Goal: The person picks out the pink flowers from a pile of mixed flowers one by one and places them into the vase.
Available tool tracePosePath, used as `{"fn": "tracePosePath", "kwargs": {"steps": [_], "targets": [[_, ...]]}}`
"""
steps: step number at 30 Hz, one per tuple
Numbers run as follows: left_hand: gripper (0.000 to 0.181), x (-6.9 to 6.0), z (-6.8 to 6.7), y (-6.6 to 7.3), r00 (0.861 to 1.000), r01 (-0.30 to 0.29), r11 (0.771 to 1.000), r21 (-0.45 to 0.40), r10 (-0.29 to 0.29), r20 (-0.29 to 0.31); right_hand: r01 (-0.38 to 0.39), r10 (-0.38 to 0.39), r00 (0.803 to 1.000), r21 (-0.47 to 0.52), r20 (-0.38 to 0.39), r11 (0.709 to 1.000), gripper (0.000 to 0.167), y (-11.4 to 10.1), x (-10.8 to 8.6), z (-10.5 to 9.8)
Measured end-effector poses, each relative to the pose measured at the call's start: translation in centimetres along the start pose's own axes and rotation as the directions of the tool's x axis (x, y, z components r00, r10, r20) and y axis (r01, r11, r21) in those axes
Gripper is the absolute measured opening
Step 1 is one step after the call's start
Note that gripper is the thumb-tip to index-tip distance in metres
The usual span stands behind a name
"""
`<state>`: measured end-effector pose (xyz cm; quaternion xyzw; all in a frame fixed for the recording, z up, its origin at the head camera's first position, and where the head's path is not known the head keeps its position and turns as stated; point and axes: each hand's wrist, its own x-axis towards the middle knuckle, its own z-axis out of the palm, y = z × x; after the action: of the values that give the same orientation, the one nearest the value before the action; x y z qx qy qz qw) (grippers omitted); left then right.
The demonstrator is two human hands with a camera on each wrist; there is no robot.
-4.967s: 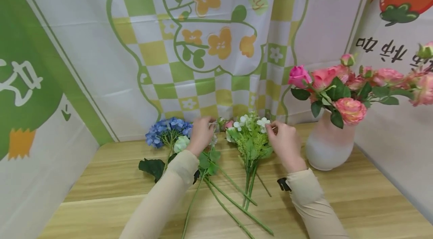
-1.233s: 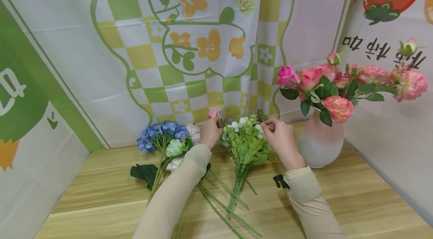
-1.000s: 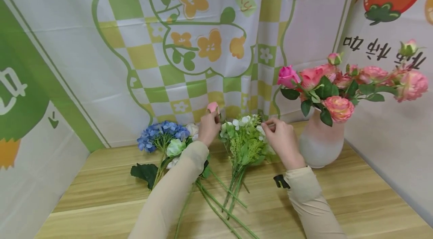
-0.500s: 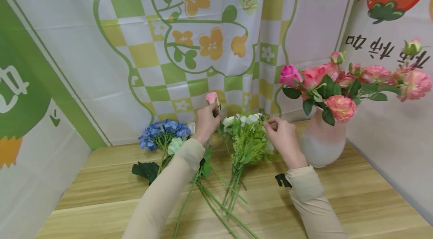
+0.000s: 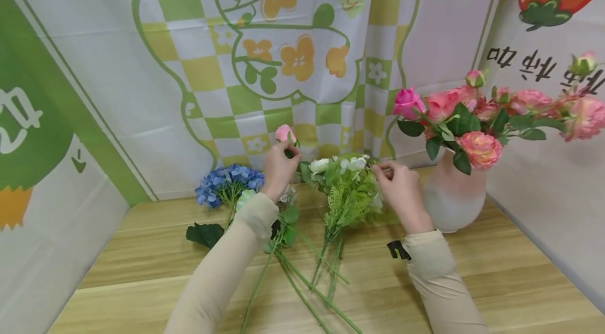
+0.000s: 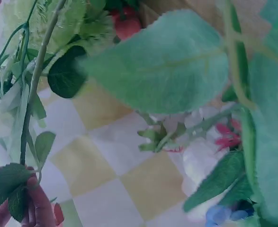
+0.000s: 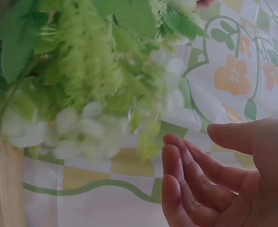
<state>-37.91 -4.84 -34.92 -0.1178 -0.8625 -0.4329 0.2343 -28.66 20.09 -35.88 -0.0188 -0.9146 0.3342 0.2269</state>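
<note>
The left hand [image 5: 280, 166] pinches a pink rosebud [image 5: 284, 133] under its bloom, well left of the vase [image 5: 456, 195]. Just left of the vase, the right hand [image 5: 404, 195] has its thumb and fingers apart, beside leafy white flowers [image 5: 353, 164].

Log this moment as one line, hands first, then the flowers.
left hand: holds pink bud | right hand: empty, beside white flowers | blue flowers: on table | vase: upright, roses in it
</note>
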Motion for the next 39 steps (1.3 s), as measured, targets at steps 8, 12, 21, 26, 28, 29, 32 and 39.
{"fn": "tracePosePath", "kwargs": {"steps": [8, 12, 21, 26, 28, 29, 32, 39], "targets": [[0.006, 0.2, -2.2, -0.8, 0.996, 0.003, 1.000, -0.008, -0.004, -0.085, 0.009, -0.009, 1.000, 0.018, -0.016, 1.000, 0.040, 0.1, 0.0, -0.1], [0.009, 0.2, -3.3, -0.7, 0.985, -0.051, 0.998, -0.046, 0.043, -0.168, 0.017, -0.016, 0.999, 0.031, -0.037, 0.999, 0.044, 0.3, 0.1, -0.2], [0.010, 0.4, -5.4, -0.2, 0.950, -0.164, 0.982, -0.096, 0.132, -0.283, 0.012, -0.009, 0.998, 0.040, -0.068, 0.999, 0.050, 0.4, 0.1, -0.6], [0.010, -0.1, -6.3, -0.4, 0.937, -0.163, 0.974, -0.155, 0.104, -0.333, 0.002, 0.000, 0.999, 0.048, -0.042, 0.999, 0.054, 0.2, 0.0, -0.8], [0.014, -0.4, -6.5, -0.5, 0.936, -0.151, 0.968, -0.198, 0.076, -0.343, 0.000, 0.002, 0.999, 0.053, -0.043, 0.999, 0.054, 0.2, 0.0, -0.8], [0.016, -0.6, -6.5, -0.5, 0.937, -0.142, 0.965, -0.222, 0.059, -0.344, 0.001, 0.001, 0.999, 0.055, -0.044, 0.998, 0.052, 0.2, 0.0, -0.8], [0.025, -0.9, -6.7, -0.6, 0.942, -0.116, 0.949, -0.294, 0.011, -0.335, 0.007, -0.004, 0.999, 0.054, -0.050, 0.999, 0.047, 0.1, 0.0, -0.7], [0.033, -1.3, -7.4, -0.6, 0.947, -0.066, 0.900, -0.430, -0.079, -0.311, 0.009, -0.007, 0.999, 0.050, -0.047, 0.999, 0.048, 0.0, 0.0, -0.7]]}}
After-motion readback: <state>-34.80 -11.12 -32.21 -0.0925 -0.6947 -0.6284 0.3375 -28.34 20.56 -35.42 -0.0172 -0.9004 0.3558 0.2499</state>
